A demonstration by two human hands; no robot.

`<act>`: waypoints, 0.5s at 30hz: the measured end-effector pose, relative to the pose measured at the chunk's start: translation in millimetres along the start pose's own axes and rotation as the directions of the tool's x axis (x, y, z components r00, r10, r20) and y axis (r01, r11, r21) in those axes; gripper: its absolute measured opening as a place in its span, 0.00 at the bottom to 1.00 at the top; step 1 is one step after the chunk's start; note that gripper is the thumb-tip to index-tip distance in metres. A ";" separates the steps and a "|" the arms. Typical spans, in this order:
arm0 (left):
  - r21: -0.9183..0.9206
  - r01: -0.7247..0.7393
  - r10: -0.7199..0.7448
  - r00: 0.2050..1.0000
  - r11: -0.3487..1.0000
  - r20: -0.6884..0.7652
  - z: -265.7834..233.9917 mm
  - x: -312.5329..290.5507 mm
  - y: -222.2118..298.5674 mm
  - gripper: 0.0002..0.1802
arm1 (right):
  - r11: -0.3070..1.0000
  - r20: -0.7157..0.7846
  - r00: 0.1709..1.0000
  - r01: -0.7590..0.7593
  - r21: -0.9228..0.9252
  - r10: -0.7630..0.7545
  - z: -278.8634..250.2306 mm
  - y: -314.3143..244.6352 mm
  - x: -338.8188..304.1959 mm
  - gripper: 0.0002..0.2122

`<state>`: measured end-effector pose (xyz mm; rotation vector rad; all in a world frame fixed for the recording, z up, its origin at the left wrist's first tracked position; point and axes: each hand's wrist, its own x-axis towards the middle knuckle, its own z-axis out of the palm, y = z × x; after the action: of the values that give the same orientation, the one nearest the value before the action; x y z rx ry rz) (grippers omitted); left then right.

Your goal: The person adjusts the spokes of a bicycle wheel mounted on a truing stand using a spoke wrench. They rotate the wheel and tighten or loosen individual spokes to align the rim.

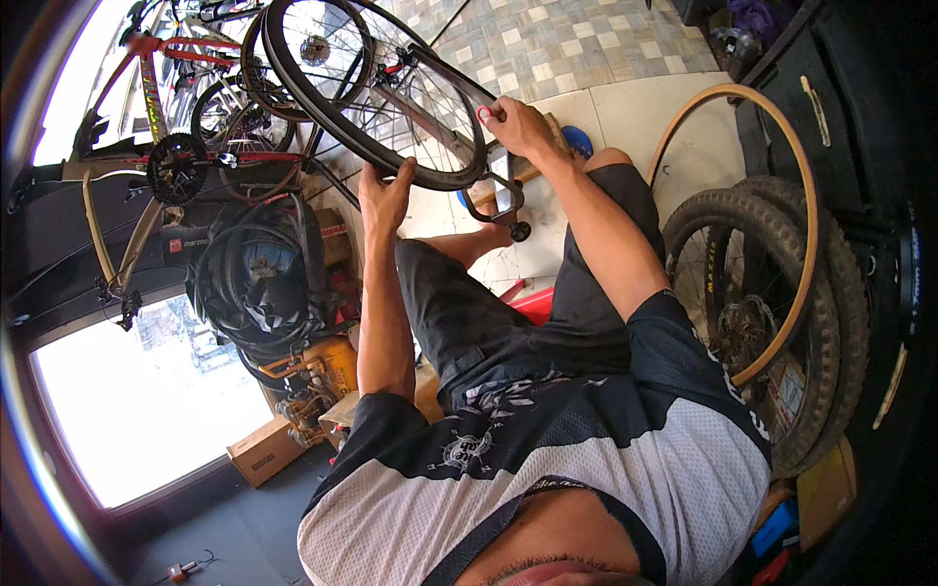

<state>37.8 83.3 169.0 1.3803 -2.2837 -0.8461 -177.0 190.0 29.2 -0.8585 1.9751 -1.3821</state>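
Note:
A spoked bicycle wheel (pixel 337 132) with a black rim stands tilted in front of me, in what looks like a grey truing stand (pixel 505 198) with a black knob. My left hand (pixel 384 198) grips the near edge of the wheel, thumb on one side and fingers on the other. At the wheel's right edge, my right hand (pixel 520 127) pinches a small red, rounded tool (pixel 484 114) that resembles a spoke wrench. The fingers partly cover this tool, and I cannot tell whether it touches a spoke.
Bicycles with a red frame (pixel 147 88) crowd the far left. Coiled black tyres (pixel 249 269) hang left, above a yellow compressor-like machine (pixel 332 366) and a cardboard box (pixel 264 451). On the right lean a tan tyre (pixel 809 210) and knobby tyres (pixel 831 322), beside dark drawers (pixel 811 117).

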 end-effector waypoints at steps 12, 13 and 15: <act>-0.162 -0.088 0.074 0.993 0.983 -0.090 -16.6 14.1 25.1 0.16 | 0.998 -0.050 0.999 0.001 -0.068 -0.004 5.2 6.6 2.7 0.14; -0.138 -0.102 0.091 0.992 0.985 -0.085 -10.7 11.5 18.6 0.15 | 0.998 -0.050 0.999 0.007 -0.058 -0.010 5.9 8.1 3.6 0.14; -0.096 -0.074 0.067 0.995 0.993 -0.078 0.1 2.8 2.7 0.16 | 0.999 -0.047 0.999 0.023 -0.034 -0.025 8.4 8.8 5.7 0.14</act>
<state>34.6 81.8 170.6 1.2600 -2.1904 -0.8586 -175.8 183.0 17.8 -0.8744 2.0348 -1.3989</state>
